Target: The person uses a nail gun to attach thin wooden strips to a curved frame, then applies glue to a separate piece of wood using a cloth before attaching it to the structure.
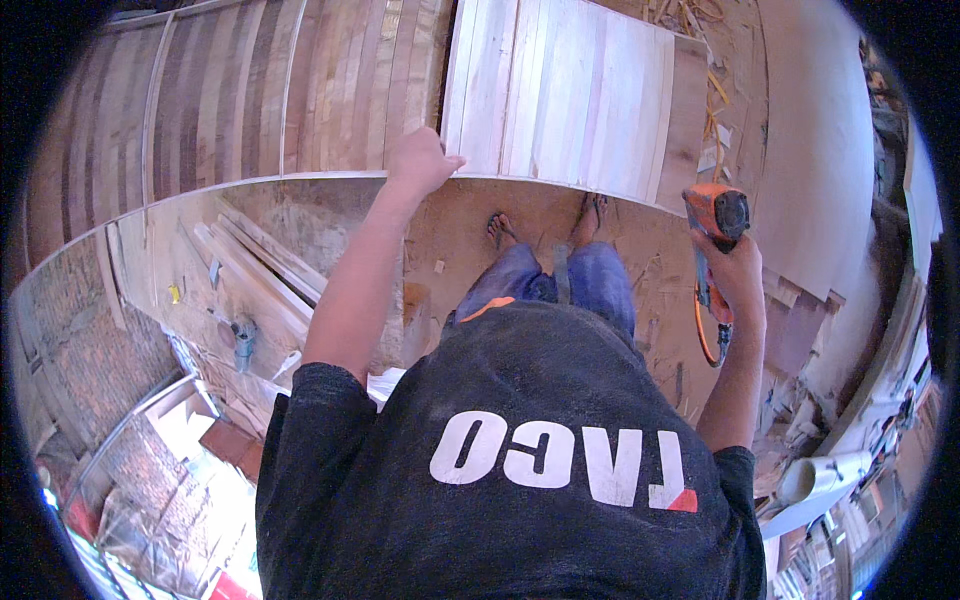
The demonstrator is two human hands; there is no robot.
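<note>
In front of me lies a long work surface of wooden slats, with a darker striped panel [225,100] on the left and a paler panel [585,95] on the right. Where the two meet, my left hand [420,162] is closed at the near edge, thumb pointing right along the pale panel; its fingertips are partly hidden. Off the right end of that panel, my right hand [738,268] is wrapped round the handle of an orange and black nail gun [715,208]. An orange air hose [703,335] hangs below it.
Long boards [262,265] lean at the left below the panels. Farther right, a large brown sheet [815,150] spreads out beside wood scraps and a rolled white sheet [825,477]. More yellow-orange hose [716,95] trails past the pale panel's right end.
</note>
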